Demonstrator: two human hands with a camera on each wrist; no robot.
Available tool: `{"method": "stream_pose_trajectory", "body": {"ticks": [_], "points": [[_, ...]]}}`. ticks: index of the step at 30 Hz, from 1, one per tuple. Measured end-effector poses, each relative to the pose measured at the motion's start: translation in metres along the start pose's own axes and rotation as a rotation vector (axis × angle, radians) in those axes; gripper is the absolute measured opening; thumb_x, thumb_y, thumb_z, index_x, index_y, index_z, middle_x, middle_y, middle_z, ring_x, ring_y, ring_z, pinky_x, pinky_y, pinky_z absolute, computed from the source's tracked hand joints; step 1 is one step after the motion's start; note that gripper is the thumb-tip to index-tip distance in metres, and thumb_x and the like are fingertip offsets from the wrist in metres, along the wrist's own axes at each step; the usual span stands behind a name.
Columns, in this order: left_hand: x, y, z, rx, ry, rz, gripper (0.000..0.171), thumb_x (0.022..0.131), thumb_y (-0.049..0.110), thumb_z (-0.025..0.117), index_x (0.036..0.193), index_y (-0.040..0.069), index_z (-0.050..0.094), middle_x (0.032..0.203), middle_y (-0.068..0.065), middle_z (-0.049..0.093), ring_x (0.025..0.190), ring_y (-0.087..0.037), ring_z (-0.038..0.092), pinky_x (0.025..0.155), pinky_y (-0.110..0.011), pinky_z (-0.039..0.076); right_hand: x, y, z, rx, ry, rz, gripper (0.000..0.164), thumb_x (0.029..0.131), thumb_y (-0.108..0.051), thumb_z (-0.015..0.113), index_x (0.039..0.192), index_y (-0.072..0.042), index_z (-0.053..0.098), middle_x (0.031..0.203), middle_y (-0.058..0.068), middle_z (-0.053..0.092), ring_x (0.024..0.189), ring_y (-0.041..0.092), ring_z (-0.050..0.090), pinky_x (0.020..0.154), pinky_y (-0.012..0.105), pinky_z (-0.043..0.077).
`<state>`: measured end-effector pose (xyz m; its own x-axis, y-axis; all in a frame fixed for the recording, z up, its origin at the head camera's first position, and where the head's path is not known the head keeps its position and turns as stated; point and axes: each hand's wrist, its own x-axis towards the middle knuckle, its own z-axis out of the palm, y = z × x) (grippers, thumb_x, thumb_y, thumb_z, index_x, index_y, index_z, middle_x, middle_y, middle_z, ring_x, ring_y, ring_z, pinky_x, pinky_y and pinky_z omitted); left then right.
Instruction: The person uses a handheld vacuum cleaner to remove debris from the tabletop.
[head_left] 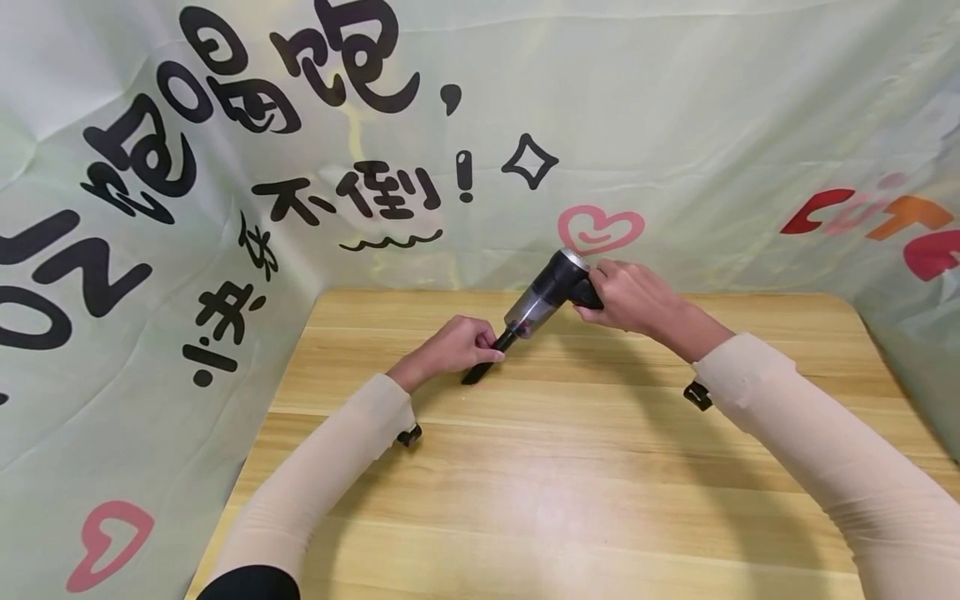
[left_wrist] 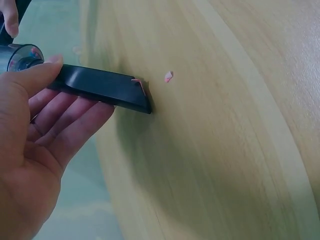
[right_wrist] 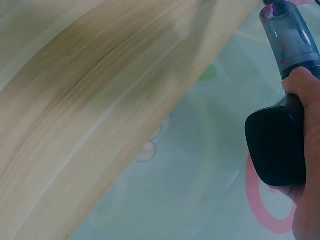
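A handheld vacuum cleaner (head_left: 542,293) with a clear dust cup slants over the far part of the wooden table. My right hand (head_left: 633,298) grips its black handle, also seen in the right wrist view, where the dust cup (right_wrist: 290,37) holds pink bits. My left hand (head_left: 459,343) pinches the flat black nozzle (left_wrist: 97,84) between thumb and fingers. A pink scrap (left_wrist: 140,84) clings to the nozzle's slanted mouth, close over the tabletop. Just beyond that mouth lies a small pink-and-white scrap (left_wrist: 169,76) on the wood.
The wooden table (head_left: 540,492) ends at its far edge against a pale printed cloth (head_left: 712,125) with dark lettering and pink hearts. The cloth also rises along the table's left and right sides. Dark wrist cameras (head_left: 698,395) sit under both sleeves.
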<state>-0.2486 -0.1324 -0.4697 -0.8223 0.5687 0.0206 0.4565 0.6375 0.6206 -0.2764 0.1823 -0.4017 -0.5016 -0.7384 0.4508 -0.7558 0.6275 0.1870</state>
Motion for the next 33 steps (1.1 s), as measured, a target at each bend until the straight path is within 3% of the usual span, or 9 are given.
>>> {"method": "stream_pose_trajectory", "body": {"ticks": [7, 11, 16, 24, 33], "points": [[-0.001, 0.002, 0.001, 0.034, -0.037, 0.025, 0.012, 0.083, 0.028, 0.075, 0.08, 0.018, 0.067, 0.072, 0.007, 0.064, 0.066, -0.008, 0.058, 0.062, -0.024, 0.048, -0.015, -0.01, 0.002, 0.036, -0.069, 0.128, 0.048, 0.077, -0.043, 0.07, 0.078, 0.003, 0.057, 0.065, 0.01, 0.049, 0.048, 0.019, 0.044, 0.041, 0.032, 0.042], [-0.004, 0.004, 0.003, 0.04, -0.069, 0.031, 0.011, 0.084, 0.029, 0.073, 0.082, 0.019, 0.069, 0.074, 0.007, 0.065, 0.067, -0.007, 0.058, 0.063, -0.023, 0.048, -0.025, -0.017, 0.003, 0.072, -0.068, 0.182, 0.046, 0.078, -0.043, 0.069, 0.078, 0.001, 0.058, 0.063, 0.008, 0.047, 0.047, 0.018, 0.043, 0.04, 0.031, 0.04], [-0.007, 0.006, 0.005, 0.052, -0.113, 0.052, 0.014, 0.086, 0.031, 0.071, 0.087, 0.017, 0.07, 0.077, 0.008, 0.066, 0.068, -0.004, 0.058, 0.064, -0.022, 0.049, -0.037, -0.022, 0.007, 0.091, -0.037, 0.194, 0.042, 0.076, -0.039, 0.072, 0.073, 0.0, 0.056, 0.062, 0.006, 0.046, 0.045, 0.016, 0.042, 0.039, 0.03, 0.039], [-0.01, 0.007, 0.007, 0.052, -0.12, 0.064, 0.014, 0.084, 0.031, 0.073, 0.085, 0.017, 0.07, 0.076, 0.008, 0.065, 0.066, -0.004, 0.059, 0.062, -0.022, 0.049, -0.047, -0.032, 0.006, 0.134, -0.039, 0.225, 0.043, 0.077, -0.038, 0.071, 0.072, 0.001, 0.056, 0.063, 0.007, 0.046, 0.047, 0.017, 0.042, 0.038, 0.029, 0.039], [-0.016, 0.012, 0.004, 0.053, -0.123, 0.074, 0.014, 0.082, 0.031, 0.075, 0.083, 0.018, 0.069, 0.074, 0.009, 0.065, 0.066, -0.004, 0.059, 0.06, -0.022, 0.049, -0.055, -0.046, 0.003, 0.108, 0.045, 0.212, 0.042, 0.075, -0.036, 0.072, 0.069, 0.001, 0.053, 0.062, 0.008, 0.045, 0.047, 0.017, 0.041, 0.037, 0.03, 0.04]]}}
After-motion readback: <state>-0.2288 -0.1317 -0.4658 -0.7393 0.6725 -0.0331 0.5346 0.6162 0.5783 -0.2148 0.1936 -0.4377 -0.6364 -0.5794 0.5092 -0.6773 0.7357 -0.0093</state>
